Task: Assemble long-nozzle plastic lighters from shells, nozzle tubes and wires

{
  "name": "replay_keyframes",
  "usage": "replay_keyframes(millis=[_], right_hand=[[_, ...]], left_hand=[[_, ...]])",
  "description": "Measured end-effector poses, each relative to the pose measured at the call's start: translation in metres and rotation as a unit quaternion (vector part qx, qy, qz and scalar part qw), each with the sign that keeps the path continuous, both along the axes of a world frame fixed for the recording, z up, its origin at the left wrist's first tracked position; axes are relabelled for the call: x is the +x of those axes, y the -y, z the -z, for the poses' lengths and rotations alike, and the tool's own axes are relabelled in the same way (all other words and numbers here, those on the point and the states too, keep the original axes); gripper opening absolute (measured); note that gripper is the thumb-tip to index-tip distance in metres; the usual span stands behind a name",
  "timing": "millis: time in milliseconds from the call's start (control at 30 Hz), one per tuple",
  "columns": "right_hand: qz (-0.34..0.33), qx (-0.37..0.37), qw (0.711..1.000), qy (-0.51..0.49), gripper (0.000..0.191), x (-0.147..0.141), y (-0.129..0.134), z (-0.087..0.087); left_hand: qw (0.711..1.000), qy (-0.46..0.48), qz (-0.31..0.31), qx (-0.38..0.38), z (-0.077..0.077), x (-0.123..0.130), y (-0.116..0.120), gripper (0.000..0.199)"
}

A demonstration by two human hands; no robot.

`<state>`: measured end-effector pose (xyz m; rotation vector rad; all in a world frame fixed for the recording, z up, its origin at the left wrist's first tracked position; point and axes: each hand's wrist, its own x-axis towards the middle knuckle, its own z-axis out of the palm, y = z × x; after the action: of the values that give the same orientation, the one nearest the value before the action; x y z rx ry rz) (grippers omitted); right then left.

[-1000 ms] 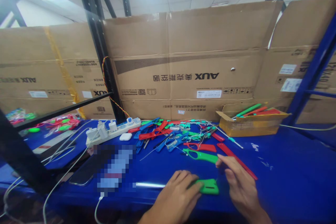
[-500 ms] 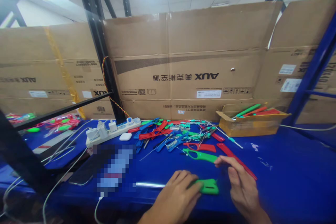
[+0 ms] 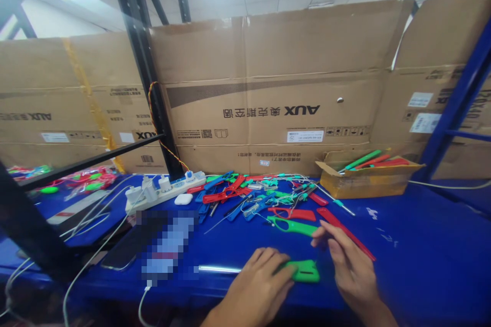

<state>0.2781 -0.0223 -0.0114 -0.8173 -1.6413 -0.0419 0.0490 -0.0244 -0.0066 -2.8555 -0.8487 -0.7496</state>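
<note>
My left hand [image 3: 261, 281] is wrapped over a green gas lighter [image 3: 307, 271] low above the blue table. The lighter's metal tube points left, and its slotted handle end shows to the right of the fingers; the rest is under my palm. My right hand [image 3: 351, 268] hovers to the right of that handle, fingers curved and thumb apart from the index finger, with nothing visible between them. Its fingertips overlap the end of a green lighter shell [image 3: 297, 227] with a trigger loop; contact cannot be made out. Just behind the right hand lies a red handle shell [image 3: 349, 232].
A pile of red, blue and green lighter parts [image 3: 253, 196] with thin white wires lies at the back. Right of it stands a cardboard box [image 3: 368, 184] of handles. Phones [image 3: 128, 245], a white earbud case [image 3: 183, 199] and a power strip [image 3: 169, 194] are at left.
My right hand has shifted very slightly left, with the thumb a little nearer the index finger. The left hand and its lighter stay in place.
</note>
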Motion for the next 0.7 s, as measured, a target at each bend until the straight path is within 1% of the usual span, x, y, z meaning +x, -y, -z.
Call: replay_keyframes(millis=[200, 267, 400, 467, 567, 700], right_hand=[[-0.004, 0.04, 0.999, 0.019, 0.026, 0.003, -0.002, -0.003], [-0.01, 0.039, 0.999, 0.021, 0.024, 0.004, -0.002, -0.002], [-0.022, 0.002, 1.0, 0.005, 0.032, 0.003, 0.001, 0.004], [-0.017, -0.01, 1.0, -0.008, 0.035, 0.002, 0.001, 0.007], [0.003, -0.004, 1.0, -0.021, 0.037, 0.002, 0.0, 0.009], [0.001, 0.028, 0.999, 0.015, 0.035, 0.004, -0.001, 0.005]], left_hand=[[1.0, 0.002, 0.006, -0.005, 0.001, 0.0, -0.001, 0.027], [1.0, 0.002, 0.004, -0.008, 0.001, 0.0, -0.001, 0.027], [1.0, 0.0, 0.002, -0.002, 0.001, 0.0, -0.001, 0.027], [1.0, -0.001, 0.0, -0.001, 0.001, 0.0, -0.001, 0.027], [1.0, -0.005, 0.0, -0.001, 0.001, 0.0, -0.001, 0.027], [1.0, -0.003, 0.0, 0.0, 0.002, 0.0, -0.001, 0.026]])
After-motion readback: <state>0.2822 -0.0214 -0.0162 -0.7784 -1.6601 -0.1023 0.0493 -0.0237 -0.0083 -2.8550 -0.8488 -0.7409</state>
